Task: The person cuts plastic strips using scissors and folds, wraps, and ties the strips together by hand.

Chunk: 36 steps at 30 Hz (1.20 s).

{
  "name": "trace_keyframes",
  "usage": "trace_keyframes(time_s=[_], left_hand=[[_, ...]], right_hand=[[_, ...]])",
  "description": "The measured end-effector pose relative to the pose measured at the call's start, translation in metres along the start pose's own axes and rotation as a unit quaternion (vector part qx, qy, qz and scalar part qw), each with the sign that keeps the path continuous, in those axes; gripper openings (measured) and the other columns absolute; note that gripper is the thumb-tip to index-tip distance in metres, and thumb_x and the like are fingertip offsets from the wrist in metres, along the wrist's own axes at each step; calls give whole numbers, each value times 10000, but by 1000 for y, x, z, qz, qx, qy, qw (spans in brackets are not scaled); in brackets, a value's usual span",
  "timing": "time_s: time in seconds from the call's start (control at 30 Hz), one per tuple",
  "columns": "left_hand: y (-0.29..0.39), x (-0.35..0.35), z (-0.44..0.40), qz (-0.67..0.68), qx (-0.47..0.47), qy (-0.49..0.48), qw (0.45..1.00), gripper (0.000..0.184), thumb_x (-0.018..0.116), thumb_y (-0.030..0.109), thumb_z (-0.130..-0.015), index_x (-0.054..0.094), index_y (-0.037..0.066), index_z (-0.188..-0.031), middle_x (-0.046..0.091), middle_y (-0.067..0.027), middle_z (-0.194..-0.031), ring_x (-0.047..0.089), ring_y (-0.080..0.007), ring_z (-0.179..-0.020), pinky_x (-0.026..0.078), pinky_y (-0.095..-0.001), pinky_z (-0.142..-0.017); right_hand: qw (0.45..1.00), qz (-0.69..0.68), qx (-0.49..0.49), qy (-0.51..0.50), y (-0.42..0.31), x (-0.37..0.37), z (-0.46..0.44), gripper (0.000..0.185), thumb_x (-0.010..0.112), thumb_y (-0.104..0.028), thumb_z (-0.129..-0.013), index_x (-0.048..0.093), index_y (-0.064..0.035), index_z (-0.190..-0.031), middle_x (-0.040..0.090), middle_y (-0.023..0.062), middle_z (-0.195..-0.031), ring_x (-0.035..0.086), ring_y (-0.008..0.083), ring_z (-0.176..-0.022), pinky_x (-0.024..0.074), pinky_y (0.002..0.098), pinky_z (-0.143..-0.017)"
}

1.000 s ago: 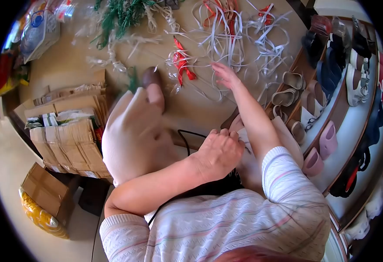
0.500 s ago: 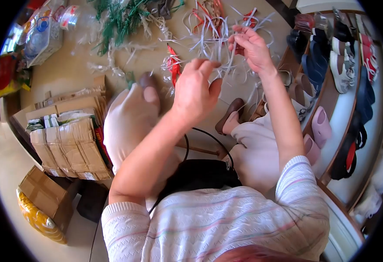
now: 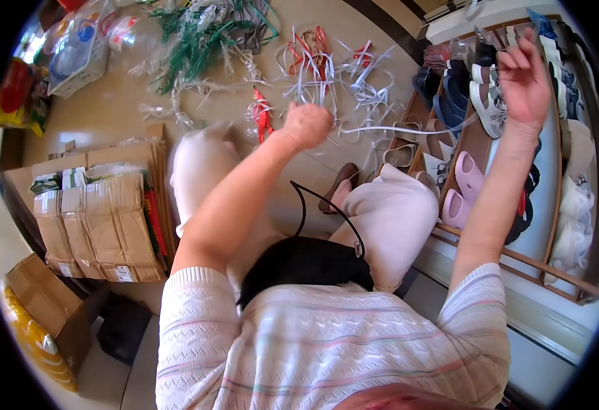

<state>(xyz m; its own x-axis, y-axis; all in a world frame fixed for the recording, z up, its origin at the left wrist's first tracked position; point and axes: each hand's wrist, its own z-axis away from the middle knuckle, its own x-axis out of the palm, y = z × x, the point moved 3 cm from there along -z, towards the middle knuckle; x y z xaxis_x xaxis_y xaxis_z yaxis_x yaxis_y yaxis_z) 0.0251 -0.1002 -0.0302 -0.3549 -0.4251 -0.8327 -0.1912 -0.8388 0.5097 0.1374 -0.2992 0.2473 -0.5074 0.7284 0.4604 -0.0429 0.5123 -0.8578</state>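
The long white strip (image 3: 380, 128) was between our two hands, to the right of the left one. Its long axis ran from side to side, nearly level, and its right part, blurred, rose a little toward the shoe rack (image 3: 586, 292). We judged the left hand (image 3: 308, 126) to be the nearer one, because the strip's left end appeared just beside it. We could not tell whether they touched.

The fingers of this left hand were bent inward, like a loose fist. Their tips were hidden, so we could not tell if they pinched anything. The right hand (image 3: 525, 85) was higher and farther to the right, in front of the shoes (image 3: 487, 106). Its fingers were half bent and a little apart, and we saw nothing clearly held in them.

Beyond the left hand, on the floor (image 3: 299, 160), there lay a red strip (image 3: 261, 117) and a tangled heap of strips (image 3: 313, 65), with green strings (image 3: 190, 41) farther to the left.
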Motion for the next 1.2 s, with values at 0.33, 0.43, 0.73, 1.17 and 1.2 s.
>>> trace_keyframes(time_s=[0.33,0.43,0.73,1.17,1.2], left_hand=[[-3,-65,26,565,234,-43,790,703,620,394,-771,343,59,-1323,481,-130,-1251,422,-229,-1190,345,-388,-952],[-4,-80,22,715,218,-71,661,691,594,428,-795,350,40,-1313,499,-126,-1225,429,-221,-1180,350,-362,-954],[-45,-81,-10,863,-35,156,478,369,346,309,-946,518,-8,-1017,536,-81,-731,518,-193,-603,429,-309,-578],[18,-64,-18,637,-31,-264,724,454,418,433,-904,534,25,-741,365,4,-455,251,-57,-348,182,-201,-358],[21,-70,-21,631,-42,-275,724,470,436,444,-894,552,18,-734,400,-5,-470,288,-63,-357,203,-202,-361]], right_hand=[[969,239,53,38,89,31,69,153,504,-112,-878,567,-24,-986,484,-4,-639,392,49,-519,326,179,-470],[954,257,156,20,162,22,89,126,525,-82,-866,618,-41,-941,536,-5,-659,457,50,-547,376,172,-492],[918,261,294,-54,261,-44,91,132,591,-96,-834,631,1,-915,626,11,-777,555,67,-692,458,201,-652],[987,108,112,-34,206,-70,48,199,556,-169,-862,622,-36,-995,631,27,-937,546,91,-905,429,220,-729],[980,129,136,-60,210,-72,51,217,560,-196,-862,622,-32,-992,632,28,-930,548,92,-896,430,219,-719]])
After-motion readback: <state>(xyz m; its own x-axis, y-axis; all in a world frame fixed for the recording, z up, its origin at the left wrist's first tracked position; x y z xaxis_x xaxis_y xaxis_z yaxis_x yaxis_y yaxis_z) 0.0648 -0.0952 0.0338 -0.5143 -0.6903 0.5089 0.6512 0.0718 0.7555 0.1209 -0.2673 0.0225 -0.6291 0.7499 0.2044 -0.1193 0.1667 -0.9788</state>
